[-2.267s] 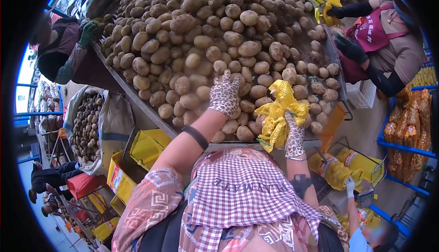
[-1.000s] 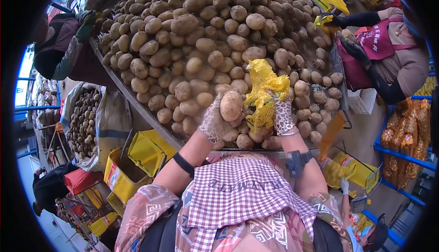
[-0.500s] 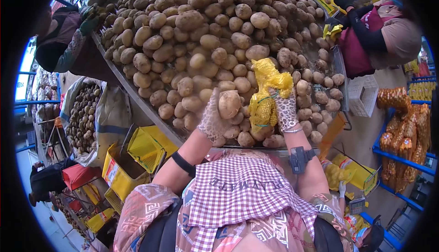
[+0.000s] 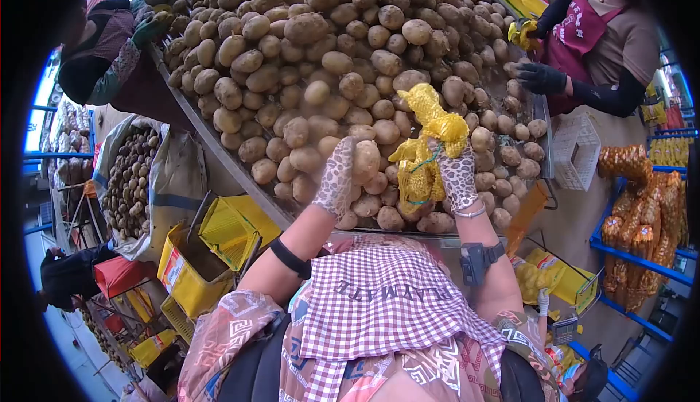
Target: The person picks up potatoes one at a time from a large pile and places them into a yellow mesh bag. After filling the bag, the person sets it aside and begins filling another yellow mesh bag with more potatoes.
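My left hand (image 4: 336, 181), in a leopard-print glove, is curled against the left side of a large potato (image 4: 367, 162); its thumb is hidden. My right hand (image 4: 457, 177), gloved alike, grips a yellow mesh bag (image 4: 421, 172) by its bunched upper part. Green edging shows on the bag, and its top flops away from me over the heap. Loose potatoes (image 4: 313, 28) lie under and around both hands on a metal-edged table (image 4: 227, 161).
At the right, a co-worker in a maroon apron (image 4: 577, 30) stands at the table; another person (image 4: 109, 55) is at the left. Yellow bins (image 4: 191, 263) stand to the lower left. A white crate (image 4: 576, 152) and stacked filled net bags (image 4: 645, 219) are at the right.
The mesh bag has shifted slightly and its lower part is more bunched up. My left hand has turned more upright beside the potato. The co-worker at right moved a dark-gloved hand down to the potatoes.
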A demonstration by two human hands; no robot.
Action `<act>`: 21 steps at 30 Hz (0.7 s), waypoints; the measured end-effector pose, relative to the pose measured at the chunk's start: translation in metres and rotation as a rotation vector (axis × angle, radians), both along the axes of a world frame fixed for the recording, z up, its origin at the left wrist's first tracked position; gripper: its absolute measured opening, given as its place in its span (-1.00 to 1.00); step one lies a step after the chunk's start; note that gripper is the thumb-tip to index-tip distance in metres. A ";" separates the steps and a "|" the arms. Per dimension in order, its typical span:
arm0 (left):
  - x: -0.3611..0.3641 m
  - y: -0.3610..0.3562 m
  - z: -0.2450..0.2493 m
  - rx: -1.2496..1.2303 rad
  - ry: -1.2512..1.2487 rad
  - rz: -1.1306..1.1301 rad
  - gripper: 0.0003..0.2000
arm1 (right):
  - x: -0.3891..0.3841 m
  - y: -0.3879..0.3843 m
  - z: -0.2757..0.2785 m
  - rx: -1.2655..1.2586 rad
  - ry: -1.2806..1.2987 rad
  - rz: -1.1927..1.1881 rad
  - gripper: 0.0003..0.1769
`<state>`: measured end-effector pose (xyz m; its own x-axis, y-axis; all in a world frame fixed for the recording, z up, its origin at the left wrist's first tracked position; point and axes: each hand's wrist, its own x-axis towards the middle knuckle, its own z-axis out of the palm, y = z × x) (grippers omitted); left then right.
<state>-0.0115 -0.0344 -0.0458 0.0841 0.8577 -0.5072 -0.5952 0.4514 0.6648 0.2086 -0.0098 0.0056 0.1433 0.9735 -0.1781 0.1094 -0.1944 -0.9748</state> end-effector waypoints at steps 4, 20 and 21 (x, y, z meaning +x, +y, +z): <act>0.010 -0.005 0.051 -0.002 -0.199 -0.051 -0.48 | -0.045 -0.009 0.051 0.593 -0.531 0.414 -0.42; -0.008 -0.001 0.079 -0.126 -0.560 0.046 -0.43 | -0.059 -0.013 0.033 0.583 -0.475 0.410 -0.53; -0.017 -0.002 0.066 -0.260 -0.539 -0.005 -0.44 | -0.043 -0.004 -0.002 0.113 -0.264 0.243 -0.59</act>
